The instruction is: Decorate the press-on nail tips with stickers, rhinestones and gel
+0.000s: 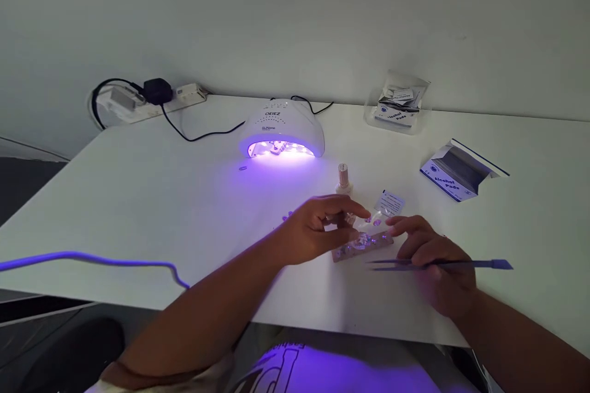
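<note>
My left hand [318, 230] rests on the white table [152, 209], its fingers pinched on a small clear nail tip above a clear strip of nail tips [364, 245]. My right hand [433, 261] lies just right of the strip, fingers curled round thin tweezers [442, 264] whose points aim left. A small nail polish bottle [343, 178] stands upright just behind my hands. A torn alcohol pad sachet [389, 202] lies beside it.
A white UV nail lamp [281, 129] glows purple at the back centre, with a power strip and plug [147, 98] at the back left. An open alcohol pads box [454, 172] lies at right, a clear bag of pads [399, 101] behind it. A cable [92, 260] crosses the near-left edge.
</note>
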A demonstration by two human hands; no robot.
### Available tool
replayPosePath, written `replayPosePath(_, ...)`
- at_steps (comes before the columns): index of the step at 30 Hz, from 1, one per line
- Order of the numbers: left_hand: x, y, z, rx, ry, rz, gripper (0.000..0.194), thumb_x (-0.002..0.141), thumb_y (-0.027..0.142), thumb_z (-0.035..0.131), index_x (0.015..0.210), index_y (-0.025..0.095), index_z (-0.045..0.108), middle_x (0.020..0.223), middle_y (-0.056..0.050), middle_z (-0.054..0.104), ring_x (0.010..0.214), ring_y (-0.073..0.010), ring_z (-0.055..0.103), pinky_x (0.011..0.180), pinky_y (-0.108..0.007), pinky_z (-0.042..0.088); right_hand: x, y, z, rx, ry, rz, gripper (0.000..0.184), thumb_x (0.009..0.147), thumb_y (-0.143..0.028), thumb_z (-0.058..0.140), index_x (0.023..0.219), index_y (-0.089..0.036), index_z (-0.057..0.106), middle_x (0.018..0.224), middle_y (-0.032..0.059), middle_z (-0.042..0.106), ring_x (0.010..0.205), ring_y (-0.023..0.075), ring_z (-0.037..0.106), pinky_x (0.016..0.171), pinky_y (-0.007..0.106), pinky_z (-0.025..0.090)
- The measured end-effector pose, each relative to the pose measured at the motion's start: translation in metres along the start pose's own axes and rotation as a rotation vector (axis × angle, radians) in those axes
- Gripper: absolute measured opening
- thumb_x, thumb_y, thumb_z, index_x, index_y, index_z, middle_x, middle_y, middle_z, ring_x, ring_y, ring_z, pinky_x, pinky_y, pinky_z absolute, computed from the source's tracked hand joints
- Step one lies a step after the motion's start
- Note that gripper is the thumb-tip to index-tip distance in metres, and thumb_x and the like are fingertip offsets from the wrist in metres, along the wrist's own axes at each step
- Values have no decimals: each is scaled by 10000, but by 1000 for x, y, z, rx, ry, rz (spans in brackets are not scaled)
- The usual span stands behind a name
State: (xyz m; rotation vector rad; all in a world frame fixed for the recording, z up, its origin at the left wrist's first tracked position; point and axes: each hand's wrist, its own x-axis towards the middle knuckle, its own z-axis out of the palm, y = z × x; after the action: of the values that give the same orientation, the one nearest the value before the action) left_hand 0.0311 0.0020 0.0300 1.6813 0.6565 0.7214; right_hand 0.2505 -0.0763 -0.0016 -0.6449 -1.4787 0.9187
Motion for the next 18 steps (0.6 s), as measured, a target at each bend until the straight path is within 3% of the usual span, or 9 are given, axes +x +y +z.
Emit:
replayPosePath(4,-3,2,1,32,-39,22,209,801,166,655,1007,181,687,744,-35,659,662,-138,619,606,-282,520,-5,2,0,4,-91,-29,188,909,-279,487,1015,-274,642,742,49,668,930,265,622,871,557,507)
replayPosePath(8,-4,4,3,22,-97,14,125,790,126,637,903,165,671,746,-47,684,669,-141,643,622,-284,542,-6,-2,1,11,-62,-42,208,903,-265,490,1049,-269,638,738,59,648,868,258,639,788,522,560)
replayPosePath(18,-7,6,19,61,-96,-101,141,762,167,686,693,177,564,629,22,565,567,-93,524,480,-207,432,-3,-9,3,-30,-104,-59,215,907,-268,493,1036,-264,665,725,53,662,897,256,640,856,557,556)
